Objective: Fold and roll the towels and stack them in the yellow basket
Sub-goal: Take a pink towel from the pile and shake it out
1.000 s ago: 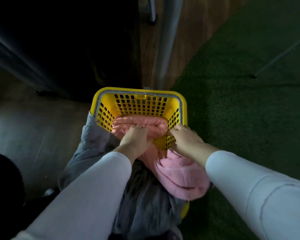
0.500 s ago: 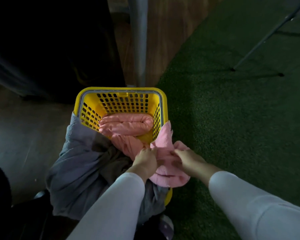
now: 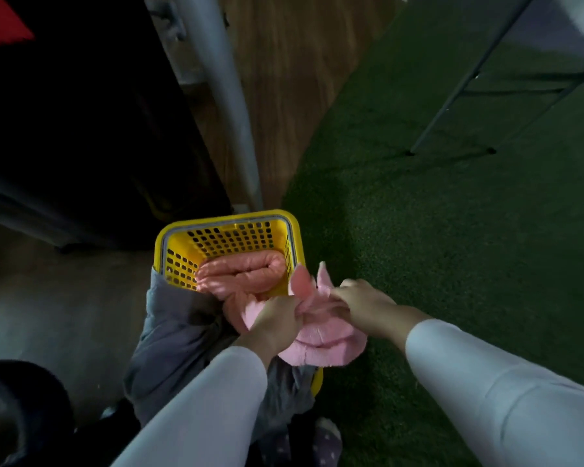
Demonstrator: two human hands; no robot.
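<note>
Loose pink towel [image 3: 321, 342] bunched over the near right rim of the yellow basket [image 3: 226, 219], partly inside, partly spilling toward the green carpet [image 3: 452, 230], two corners poking up between the hands. Pinched from both sides: left hand [image 3: 277, 321] curled round a gathered fold at the towel's left, right hand [image 3: 364, 305] closed on the cloth at its right, fingers of both bent, none spread. Directly under and between the hands, so no reach needed; long axis roughly left to right across the grip, though too crumpled to call with certainty. Neither hand clearly nearer, both touching. Beyond the hands, away from the body: a rolled pink towel [image 3: 243, 271] lying crosswise in the far end of the basket, long axis left to right, near the loose one. Probably next: lifting clear and spreading flat for folding. Further out, a grey cloth [image 3: 176, 332] draped over the basket's left wall, and a grey pole [image 3: 226, 96] standing behind.
</note>
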